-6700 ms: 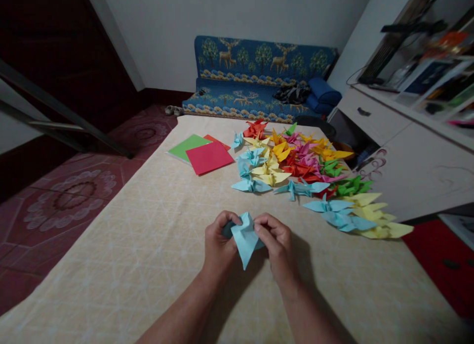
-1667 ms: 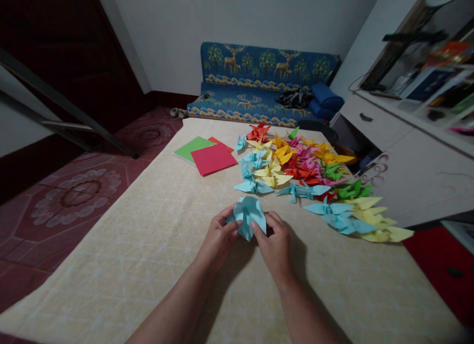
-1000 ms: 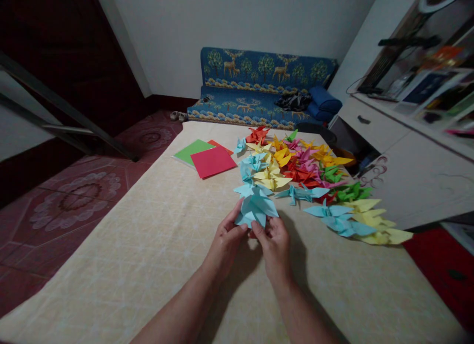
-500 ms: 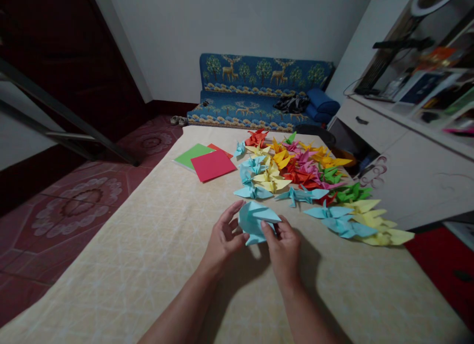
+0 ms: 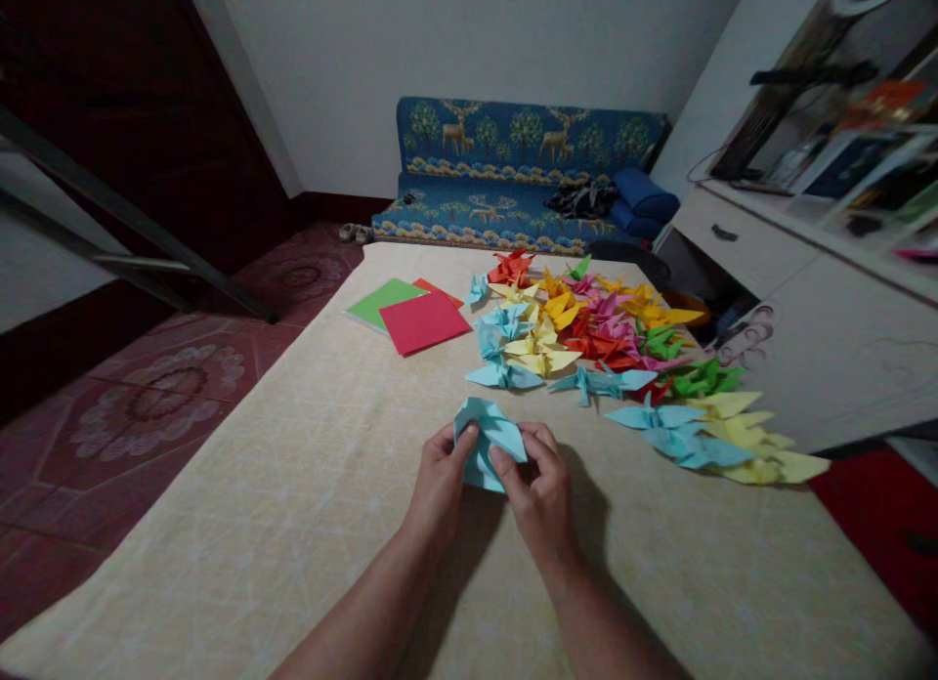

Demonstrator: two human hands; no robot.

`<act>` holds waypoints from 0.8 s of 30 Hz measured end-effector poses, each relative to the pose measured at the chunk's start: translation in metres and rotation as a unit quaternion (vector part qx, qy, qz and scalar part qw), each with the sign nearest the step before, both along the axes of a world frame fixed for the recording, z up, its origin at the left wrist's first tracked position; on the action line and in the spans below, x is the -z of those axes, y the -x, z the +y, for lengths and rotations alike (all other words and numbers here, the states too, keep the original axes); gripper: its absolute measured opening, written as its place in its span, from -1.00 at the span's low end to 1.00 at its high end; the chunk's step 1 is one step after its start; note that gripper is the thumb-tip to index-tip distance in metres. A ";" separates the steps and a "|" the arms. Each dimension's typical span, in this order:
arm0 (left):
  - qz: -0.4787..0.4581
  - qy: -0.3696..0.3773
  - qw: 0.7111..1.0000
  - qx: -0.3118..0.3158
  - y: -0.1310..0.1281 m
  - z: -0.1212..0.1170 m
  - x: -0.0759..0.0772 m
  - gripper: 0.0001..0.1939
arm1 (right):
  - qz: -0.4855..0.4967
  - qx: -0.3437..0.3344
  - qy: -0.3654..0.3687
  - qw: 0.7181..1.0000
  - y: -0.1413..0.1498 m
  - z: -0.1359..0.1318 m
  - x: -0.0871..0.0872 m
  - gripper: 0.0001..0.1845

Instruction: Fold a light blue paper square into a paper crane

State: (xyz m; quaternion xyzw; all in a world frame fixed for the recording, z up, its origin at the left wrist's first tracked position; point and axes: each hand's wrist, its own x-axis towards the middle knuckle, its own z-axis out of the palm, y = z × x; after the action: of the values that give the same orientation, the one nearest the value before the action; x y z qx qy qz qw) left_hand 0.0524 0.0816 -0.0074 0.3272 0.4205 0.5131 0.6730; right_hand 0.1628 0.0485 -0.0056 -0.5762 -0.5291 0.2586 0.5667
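Between my hands is a partly folded light blue origami paper, held above the table. My left hand pinches its left edge, the thumb lying on the near face. On the opposite side my right hand grips the paper, thumb in front and fingers behind. Just beyond my hands lie folded paper cranes: a light blue crane, another blue crane and a yellow crane. Some of the fingers are hidden behind the paper.
Red paper squares overlap a green pack at the back left. Several red, orange, pink and green cranes crowd the back right of the cloth-covered table. A blue patterned sofa and white cabinet stand beyond.
My left hand, loose and spread beside the paper before, now pinches its left edge. The paper has shifted slightly left and tilted, and my right hand has moved left with it.
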 end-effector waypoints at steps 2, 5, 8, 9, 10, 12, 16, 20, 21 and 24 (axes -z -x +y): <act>0.025 -0.006 1.000 -0.008 0.002 0.002 0.000 -0.76 | 0.015 0.017 0.002 1.000 -0.004 0.000 -0.003 -0.82; 0.056 -0.018 0.998 -0.008 0.003 0.002 -0.004 -0.82 | 0.059 0.039 0.039 0.997 -0.007 0.003 -0.001 -0.79; 0.069 -0.019 0.997 0.001 0.001 0.001 -0.008 -0.80 | 0.081 0.039 0.054 0.994 -0.007 0.006 0.004 -0.80; 0.071 -0.016 0.997 0.005 0.001 0.000 -0.009 -0.79 | 0.077 0.043 0.050 0.995 -0.006 0.006 0.005 -0.81; 0.072 -0.012 0.997 0.007 0.000 0.000 -0.009 -0.78 | 0.068 0.048 0.044 0.996 -0.005 0.007 0.006 -0.83; 0.070 -0.006 0.997 0.006 -0.001 -0.001 -0.009 -0.78 | 0.035 0.059 0.031 0.997 -0.004 0.007 0.007 -0.86; 0.062 -0.013 0.998 -0.017 -0.003 0.000 -0.004 -0.81 | -0.074 0.062 -0.037 0.995 -0.005 0.005 0.005 -0.94; 0.025 0.005 0.999 -0.044 -0.004 0.001 0.002 -0.84 | -0.136 0.032 -0.093 0.986 -0.005 0.003 0.002 -0.92; 0.013 0.016 0.999 -0.049 -0.004 0.001 0.002 -0.82 | -0.148 0.028 -0.103 0.983 -0.005 0.002 0.002 -0.92; -0.034 0.039 0.998 -0.048 -0.004 0.001 0.002 -0.76 | -0.184 0.016 -0.125 0.975 -0.002 0.001 0.003 -0.89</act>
State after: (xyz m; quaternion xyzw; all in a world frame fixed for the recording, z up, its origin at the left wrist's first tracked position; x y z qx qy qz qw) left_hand 0.0564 0.0824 -0.0090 0.2625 0.4324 0.5390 0.6736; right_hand 0.1652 0.0494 -0.0084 -0.5466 -0.6433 0.0705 0.5314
